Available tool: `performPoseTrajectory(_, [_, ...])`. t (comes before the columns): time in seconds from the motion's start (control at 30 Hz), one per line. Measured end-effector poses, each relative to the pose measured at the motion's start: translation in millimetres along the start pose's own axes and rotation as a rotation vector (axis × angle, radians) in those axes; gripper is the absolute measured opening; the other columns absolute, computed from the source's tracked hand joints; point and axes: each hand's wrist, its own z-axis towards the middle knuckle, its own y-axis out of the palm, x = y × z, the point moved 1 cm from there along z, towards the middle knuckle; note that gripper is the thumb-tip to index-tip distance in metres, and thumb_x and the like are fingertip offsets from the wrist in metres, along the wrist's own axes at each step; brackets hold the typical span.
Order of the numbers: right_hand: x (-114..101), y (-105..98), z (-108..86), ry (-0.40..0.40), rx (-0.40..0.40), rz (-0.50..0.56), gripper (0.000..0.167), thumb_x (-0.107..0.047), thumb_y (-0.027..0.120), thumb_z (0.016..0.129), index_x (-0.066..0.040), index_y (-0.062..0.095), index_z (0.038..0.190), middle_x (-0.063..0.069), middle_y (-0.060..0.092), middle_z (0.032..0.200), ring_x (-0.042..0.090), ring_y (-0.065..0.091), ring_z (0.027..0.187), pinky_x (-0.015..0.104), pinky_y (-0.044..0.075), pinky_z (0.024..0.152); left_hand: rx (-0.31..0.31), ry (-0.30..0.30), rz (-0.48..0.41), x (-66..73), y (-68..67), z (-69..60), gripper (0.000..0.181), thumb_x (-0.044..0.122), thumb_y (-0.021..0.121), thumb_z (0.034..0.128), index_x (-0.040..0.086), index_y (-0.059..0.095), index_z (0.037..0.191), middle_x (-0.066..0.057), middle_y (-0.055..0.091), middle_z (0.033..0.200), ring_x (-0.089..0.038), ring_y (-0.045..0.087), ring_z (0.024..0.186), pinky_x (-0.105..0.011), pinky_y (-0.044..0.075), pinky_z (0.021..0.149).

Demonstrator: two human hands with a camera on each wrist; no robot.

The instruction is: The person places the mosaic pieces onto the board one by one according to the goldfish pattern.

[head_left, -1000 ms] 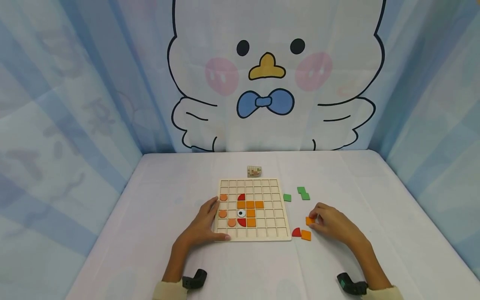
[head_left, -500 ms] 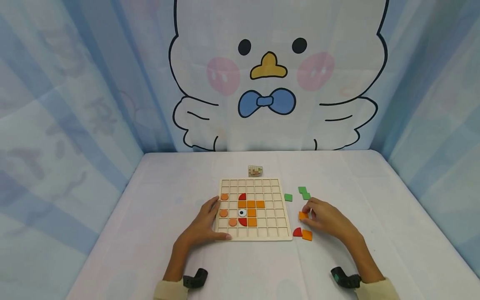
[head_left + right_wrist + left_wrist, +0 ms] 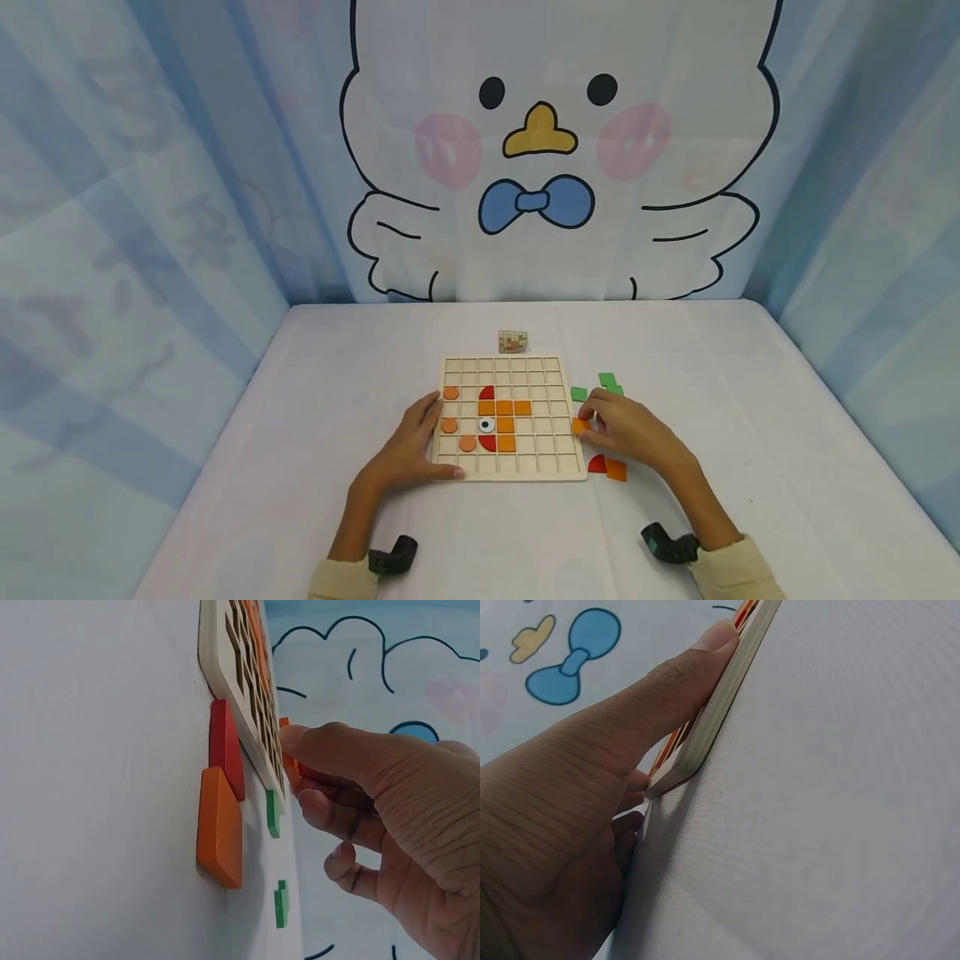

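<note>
The right hand (image 3: 628,427) pinches an orange square tile (image 3: 580,426) between thumb and fingers at the right edge of the wooden grid board (image 3: 543,462); the right wrist view shows that tile (image 3: 286,742) held above the table surface. Around the board's left side and lower left corner lies the left hand (image 3: 405,450), its thumb on the front rim, as the left wrist view of the board (image 3: 697,746) also shows. On the grid are orange squares (image 3: 505,425), red quarter-round tiles (image 3: 487,443), light orange discs (image 3: 449,426) and one eye tile (image 3: 486,425).
Right of the board, a red quarter-round (image 3: 597,464) touches an orange square (image 3: 617,470). Several green tiles (image 3: 579,393) lie farther back, some partly behind the right hand. A small patterned card (image 3: 513,341) is behind the board. A printed curtain (image 3: 547,250) stands beyond the table.
The right hand has moved left with the orange square, from beside the loose tiles to the board's right edge. The left hand stays on the board. Tiles on the grid are unchanged.
</note>
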Motion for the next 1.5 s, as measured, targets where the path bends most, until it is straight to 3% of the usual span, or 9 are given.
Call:
performPoseTrajectory(0.37, [-24.5,11.9,18.1,-0.032,-0.029,-0.006,0.025,-0.028,0.078,0.084,-0.012,0.069,0.100,-0.004,0.057,0.093,0.007,0.046,0.070,0.017,0.044,0.060,0.000,0.002,0.011,0.4,-0.1,1.1,0.124,0.058,0.084,0.0655,0.007,0.016,0.156,-0.009,0.010,0.164,-0.030,0.013,0.151,-0.053,0.025,0.118])
performPoseTrajectory(0.53, [-34.3,19.9,27.0,-0.098,-0.009,-0.027,0.025,-0.029,0.077,0.084,-0.012,0.069,0.100,-0.005,0.058,0.093,0.006,0.045,0.067,0.016,0.042,0.058,0.003,-0.003,0.017,1.2,-0.1,0.7,0.123,0.057,0.084,0.0655,0.007,0.017,0.156,-0.009,0.011,0.164,-0.030,0.014,0.151,-0.053,0.026,0.118])
performPoseTrajectory(0.73, [-44.9,26.9,37.8,-0.181,0.042,-0.101,0.028,-0.031,0.077,0.084,-0.010,0.071,0.100,-0.003,0.060,0.096,0.006,0.050,0.070,0.020,0.051,0.067,0.005,-0.020,0.014,2.9,-1.3,0.2,0.124,0.058,0.083,0.0639,0.009,0.016,0.157,-0.007,0.011,0.164,-0.029,0.014,0.151,-0.053,0.025,0.118])
performPoseTrajectory(0.93, [-51.8,32.8,43.7,-0.158,0.011,-0.132,0.027,-0.032,0.076,0.085,-0.011,0.071,0.101,-0.002,0.061,0.097,0.008,0.055,0.074,0.024,0.054,0.071,-0.001,-0.010,0.013,2.1,-0.9,0.7,0.124,0.057,0.084,0.0643,0.009,0.017,0.157,-0.008,0.011,0.164,-0.029,0.014,0.151,-0.053,0.026,0.118])
performPoseTrajectory(1.5, [-55.5,33.2,44.3,-0.130,0.010,-0.091,0.026,-0.029,0.075,0.086,-0.011,0.071,0.103,-0.001,0.061,0.100,0.010,0.057,0.078,0.027,0.056,0.076,-0.001,-0.003,0.005,2.3,0.4,0.1,0.123,0.056,0.085,0.0650,0.009,0.017,0.157,-0.008,0.012,0.164,-0.030,0.015,0.151,-0.053,0.026,0.118])
